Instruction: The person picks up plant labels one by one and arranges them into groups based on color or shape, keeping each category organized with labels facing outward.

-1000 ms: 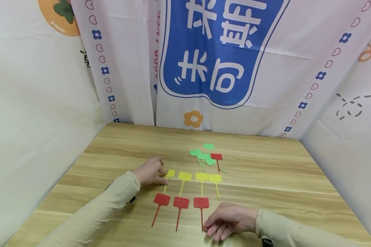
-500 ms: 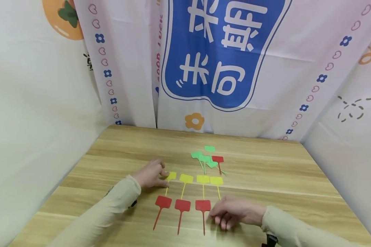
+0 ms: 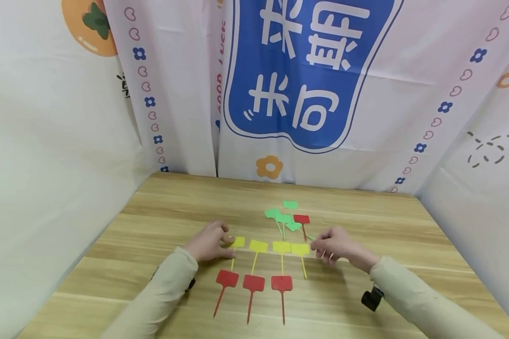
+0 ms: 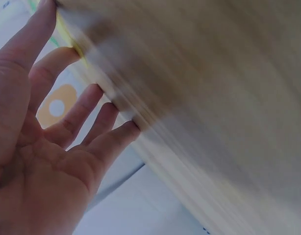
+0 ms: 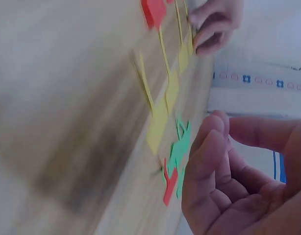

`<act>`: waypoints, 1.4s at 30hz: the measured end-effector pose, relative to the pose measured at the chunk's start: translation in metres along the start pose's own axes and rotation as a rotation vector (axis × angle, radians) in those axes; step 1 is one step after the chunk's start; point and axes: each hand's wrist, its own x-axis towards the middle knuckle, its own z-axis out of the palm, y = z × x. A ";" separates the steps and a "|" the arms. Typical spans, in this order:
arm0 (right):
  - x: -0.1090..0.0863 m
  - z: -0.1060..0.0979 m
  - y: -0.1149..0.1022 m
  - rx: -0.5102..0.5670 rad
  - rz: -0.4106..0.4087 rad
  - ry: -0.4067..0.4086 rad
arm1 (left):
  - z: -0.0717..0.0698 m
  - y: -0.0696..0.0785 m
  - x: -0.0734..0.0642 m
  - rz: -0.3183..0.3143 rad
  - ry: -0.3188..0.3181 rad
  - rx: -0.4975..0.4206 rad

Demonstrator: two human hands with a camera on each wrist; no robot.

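Note:
Flat T-shaped plant labels lie on the wooden table. My left hand (image 3: pixel 209 241) has its thumb and index finger at the leftmost yellow plant label (image 3: pixel 239 242); the left wrist view shows its fingers spread, fingertips down at the tabletop. Beside the rightmost yellow plant label (image 3: pixel 300 249) hovers my right hand (image 3: pixel 341 248), with loosely bent fingers. Thumb and index finger come close together in the right wrist view, nothing visible between them. Behind this row, a single red plant label (image 3: pixel 301 219) lies against the pile of green plant labels (image 3: pixel 283 218).
Three red plant labels, the left (image 3: pixel 227 278), middle (image 3: pixel 253 283) and right (image 3: pixel 282 283), form a front row below the yellow ones. A printed white curtain (image 3: pixel 182 94) hangs at the table's (image 3: pixel 386 212) back edge, with white sheets along both sides.
My right hand has moved away from the front red row, going back and to the right beside the yellow row. The left hand stays at the leftmost yellow plant label.

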 end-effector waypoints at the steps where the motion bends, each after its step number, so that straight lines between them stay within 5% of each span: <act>1: 0.004 -0.003 0.000 -0.024 -0.008 0.022 | 0.000 0.000 0.000 -0.006 0.006 -0.005; 13: 0.033 -0.013 -0.008 -0.246 -0.011 0.147 | 0.005 0.000 -0.001 -0.058 0.031 -0.080; 28: 0.057 -0.022 0.000 -0.227 0.027 0.159 | 0.006 0.003 0.002 -0.072 0.045 -0.108; 42: 0.067 -0.024 0.001 -0.319 0.032 0.166 | 0.007 0.005 0.002 -0.072 0.059 -0.112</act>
